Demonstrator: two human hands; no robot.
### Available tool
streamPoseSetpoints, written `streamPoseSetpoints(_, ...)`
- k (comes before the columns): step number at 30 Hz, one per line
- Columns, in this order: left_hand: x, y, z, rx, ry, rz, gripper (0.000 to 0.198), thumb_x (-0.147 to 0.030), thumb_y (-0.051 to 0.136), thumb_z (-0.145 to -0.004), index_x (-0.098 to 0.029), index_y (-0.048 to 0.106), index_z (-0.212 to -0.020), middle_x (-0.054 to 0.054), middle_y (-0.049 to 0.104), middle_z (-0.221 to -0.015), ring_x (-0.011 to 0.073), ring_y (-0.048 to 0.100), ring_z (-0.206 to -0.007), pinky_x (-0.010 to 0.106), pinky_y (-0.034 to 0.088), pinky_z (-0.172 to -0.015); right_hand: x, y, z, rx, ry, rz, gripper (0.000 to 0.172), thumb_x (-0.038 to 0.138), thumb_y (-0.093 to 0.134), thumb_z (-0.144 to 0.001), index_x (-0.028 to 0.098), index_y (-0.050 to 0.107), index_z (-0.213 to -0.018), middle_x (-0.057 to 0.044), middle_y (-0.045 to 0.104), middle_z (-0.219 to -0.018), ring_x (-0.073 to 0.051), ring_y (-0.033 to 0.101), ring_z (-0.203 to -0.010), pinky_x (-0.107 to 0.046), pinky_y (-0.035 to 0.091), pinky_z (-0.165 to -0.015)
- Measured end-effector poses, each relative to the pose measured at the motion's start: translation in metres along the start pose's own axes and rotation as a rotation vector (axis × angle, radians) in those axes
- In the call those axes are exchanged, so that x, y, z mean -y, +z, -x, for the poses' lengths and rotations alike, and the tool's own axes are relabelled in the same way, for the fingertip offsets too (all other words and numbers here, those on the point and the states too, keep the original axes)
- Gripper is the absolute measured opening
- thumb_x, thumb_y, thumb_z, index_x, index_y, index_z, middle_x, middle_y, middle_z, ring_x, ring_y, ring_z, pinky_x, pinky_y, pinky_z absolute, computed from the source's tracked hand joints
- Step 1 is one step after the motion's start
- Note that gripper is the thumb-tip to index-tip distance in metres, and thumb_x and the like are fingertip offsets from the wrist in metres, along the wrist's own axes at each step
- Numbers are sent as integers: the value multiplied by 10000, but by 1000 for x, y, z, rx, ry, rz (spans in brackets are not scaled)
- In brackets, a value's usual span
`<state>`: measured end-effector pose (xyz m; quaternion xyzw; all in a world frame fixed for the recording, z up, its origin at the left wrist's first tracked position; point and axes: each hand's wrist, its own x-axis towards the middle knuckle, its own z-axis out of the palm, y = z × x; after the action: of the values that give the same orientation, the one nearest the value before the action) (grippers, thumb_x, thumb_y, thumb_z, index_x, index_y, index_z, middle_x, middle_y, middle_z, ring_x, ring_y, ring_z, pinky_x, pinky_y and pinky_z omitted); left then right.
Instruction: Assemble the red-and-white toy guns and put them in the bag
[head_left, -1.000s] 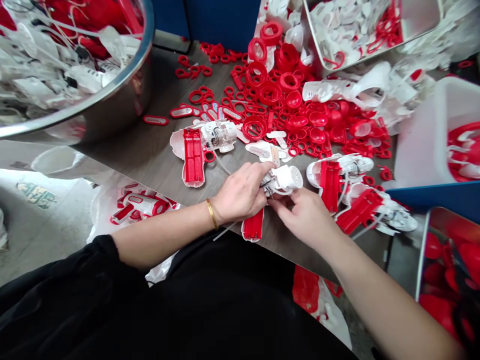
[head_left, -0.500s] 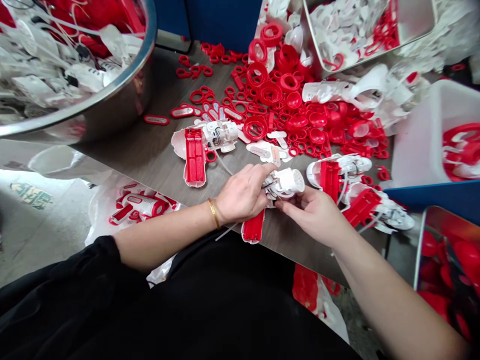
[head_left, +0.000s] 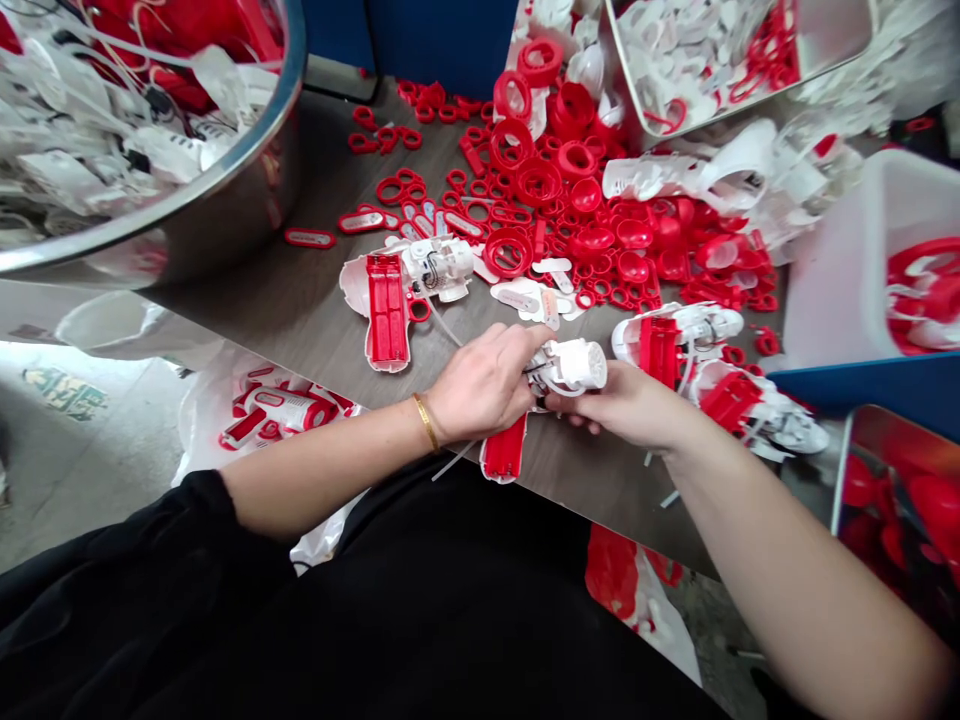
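Left hand (head_left: pixel 480 385): fingers curled down over the body of an open-shelled toy gun (head_left: pixel 576 366), closed firmly round it; a smooth gold bracelet (head_left: pixel 426 420) circles the wrist.
Right hand (head_left: pixel 619 402): fingers bent and partly closed under the toy's front end; the fingertips are hidden, so whether they pinch anything cannot be told.
Toy in hand: at the near edge of the table, glossy white plastic with a ribbed round nose, dark thin wires, and a red battery compartment (head_left: pixel 504 450) in the handle; a pale flexible tube (head_left: pixel 452 463) sticks out below the left hand.
Tabletop (head_left: pixel 307 315): grey-brown, wood-grained, flat.
Left gun shell (head_left: pixel 388 312): lying open beyond the left forearm, its red handle hollow and ridged.
Right gun shells (head_left: pixel 660 350): two, close together beyond the right wrist, white bodies with red compartments.
Loose parts (head_left: pixel 537 182): a heap of shiny red rings, domes and looped trigger pieces.
Steel basin (head_left: pixel 290 110): polished, curved, full of white and red pieces with wires.
Metal tray (head_left: pixel 716 117): rectangular, thin-rimmed, holding small white and red parts.
Plastic bin (head_left: pixel 832 275): frosted, rounded corners, red pieces inside.
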<state>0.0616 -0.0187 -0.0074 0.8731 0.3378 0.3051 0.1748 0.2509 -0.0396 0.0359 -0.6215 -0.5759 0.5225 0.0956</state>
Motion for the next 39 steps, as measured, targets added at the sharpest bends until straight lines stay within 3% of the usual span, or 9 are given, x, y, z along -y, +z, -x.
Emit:
streamPoseSetpoints(1, 0, -1, -1, 24, -3, -9, 471, -111, 388, -784, -84, 460, -1248, 110, 609, -1012, 217, 538, -866, 354, 468, -791, 1, -2, -1, 21, 29, 20, 192, 374, 652, -736, 182, 654, -754, 1, 613, -527, -150, 557, -437, -261, 433, -391)
streamPoseSetpoints(3, -1, -5, -4, 76, 5, -35, 497, -135, 393, -794, -110, 455, -1287, 105, 599, -1013, 223, 533, -874, 362, 460, -800, 2, -1, 2, -161, -4, 161, 278, 391, 710, -694, 171, 644, -852, -22, 650, -617, -178, 599, -499, -295, 484, -435)
streamPoseSetpoints(7, -5, -16, -8, 168, 96, -101, 617, -360, 540, -805, -132, 401, -1360, 111, 573, -1064, 264, 516, -952, 392, 444, -852, -10, 13, 19, -586, -474, 455, 675, 342, 748, -706, 179, 472, -1300, -142, 602, -1210, -294, 610, -1073, -429, 545, -857)
streamPoseSetpoints(9, -9, -22, -6, 203, 76, -150, 745, -491, 630, -760, -95, 392, -1345, 137, 563, -1085, 296, 511, -986, 424, 442, -863, -18, 19, 27, -583, -645, 553, 618, 251, 661, -802, 225, 414, -1369, -121, 571, -1242, -267, 569, -1143, -421, 500, -957)
streamPoseSetpoints(12, -15, -26, 3, 206, -81, -170, 692, -530, 706, -724, -92, 456, -1198, 141, 559, -1053, 297, 531, -964, 432, 468, -837, -22, 25, 31, -637, -690, 560, 575, 140, 598, -812, 234, 433, -1355, -102, 577, -1140, -233, 598, -1054, -375, 517, -925)
streamPoseSetpoints(18, -11, -19, 16, 75, -214, 13, 490, -387, 759, -708, -158, 436, -997, 71, 531, -972, 207, 566, -874, 333, 512, -737, 3, 25, 17, -311, -484, 633, 538, 159, 567, -714, 208, 537, -1250, -72, 559, -1024, -223, 625, -884, -325, 548, -713)
streamPoseSetpoints(29, -3, -17, 15, 20, -279, 73, 426, -360, 750, -674, -184, 443, -911, 30, 534, -876, 191, 533, -807, 332, 471, -711, 21, 14, 12, -106, -320, 498, 483, 208, 580, -724, 235, 574, -1206, -56, 670, -1055, -245, 643, -930, -346, 504, -789)
streamPoseSetpoints(34, 0, -17, 14, 47, -282, 27, 496, -470, 782, -655, -184, 454, -892, 34, 547, -874, 199, 531, -799, 334, 466, -703, -1, 8, 20, -254, -295, 243, 527, 330, 634, -808, 237, 472, -1301, -52, 661, -1084, -207, 657, -902, -334, 535, -768)
streamPoseSetpoints(39, -2, -25, 11, 134, -223, -93, 504, -535, 737, -707, -155, 507, -945, 94, 573, -972, 264, 531, -905, 418, 479, -785, -12, 12, 16, -532, -608, 447, 345, 272, 637, -820, 223, 575, -1156, -91, 579, -1100, -240, 596, -1031, -422, 477, -948)
